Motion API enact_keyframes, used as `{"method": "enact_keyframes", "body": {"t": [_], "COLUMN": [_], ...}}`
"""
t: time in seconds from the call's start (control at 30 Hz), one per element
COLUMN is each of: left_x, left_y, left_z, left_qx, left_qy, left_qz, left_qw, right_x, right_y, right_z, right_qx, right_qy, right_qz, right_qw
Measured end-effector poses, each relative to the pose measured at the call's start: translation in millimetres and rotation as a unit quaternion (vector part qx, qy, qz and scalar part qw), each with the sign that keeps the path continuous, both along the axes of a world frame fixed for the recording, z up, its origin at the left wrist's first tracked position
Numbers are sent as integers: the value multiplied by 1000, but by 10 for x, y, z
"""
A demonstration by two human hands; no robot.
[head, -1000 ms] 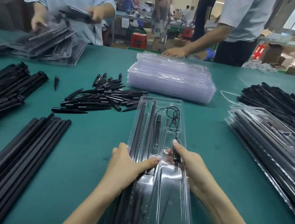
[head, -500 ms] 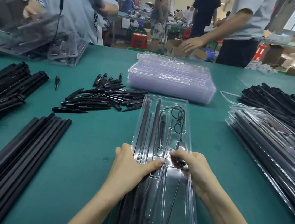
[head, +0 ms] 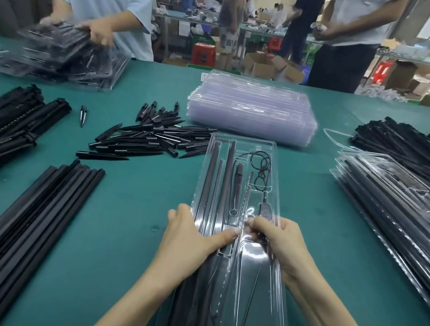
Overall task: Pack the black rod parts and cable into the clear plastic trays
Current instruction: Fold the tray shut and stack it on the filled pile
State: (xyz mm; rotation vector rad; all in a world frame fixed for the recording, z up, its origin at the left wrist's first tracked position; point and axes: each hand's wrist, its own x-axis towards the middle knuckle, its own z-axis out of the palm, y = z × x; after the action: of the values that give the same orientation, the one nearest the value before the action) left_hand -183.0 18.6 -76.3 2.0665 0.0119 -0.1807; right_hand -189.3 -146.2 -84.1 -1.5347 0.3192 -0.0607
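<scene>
A long clear tray [head: 243,139] lies lengthwise on the green table before me. Its left channels hold black rods [head: 210,178], and a short black spike [head: 237,189] sits in a middle pocket. The black cable [head: 260,165] is coiled in the far right pocket, and its lead runs back towards me. My left hand [head: 186,240] holds the tray's left side, thumb laid across the rods. My right hand [head: 279,245] pinches the cable at its black plug, fingers curled over the tray's right half.
A stack of empty clear trays [head: 252,110] stands beyond. Loose black spikes [head: 152,139] lie at centre left, and long black rods [head: 27,222] at left. Packed trays [head: 390,209] are piled at right. A person opposite [head: 98,2] handles more packed trays [head: 67,57].
My right hand's fingers have curled from an outstretched touch into a pinch on the cable's plug. My left hand has stayed put. The person opposite lowered a bundle onto their pile.
</scene>
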Motion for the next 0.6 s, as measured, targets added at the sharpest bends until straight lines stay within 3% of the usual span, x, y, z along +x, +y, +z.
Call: {"method": "enact_keyframes", "body": {"t": [0.2,0.33,0.6], "left_x": [27,-8,-95], "left_y": [8,-28,-88], "left_z": [11,-16,-33], "left_qx": [-32,-20,35], "left_qy": [18,16,-59], "left_qz": [14,5,-5], "left_qw": [999,1000,998], "right_x": [-27,-2,51], "right_y": [-47,-60,-159], "right_z": [76,85,113], "right_qx": [-16,-38,-61], "right_qy": [-18,22,74], "right_qz": [53,20,57], "right_qw": [998,999,994]}}
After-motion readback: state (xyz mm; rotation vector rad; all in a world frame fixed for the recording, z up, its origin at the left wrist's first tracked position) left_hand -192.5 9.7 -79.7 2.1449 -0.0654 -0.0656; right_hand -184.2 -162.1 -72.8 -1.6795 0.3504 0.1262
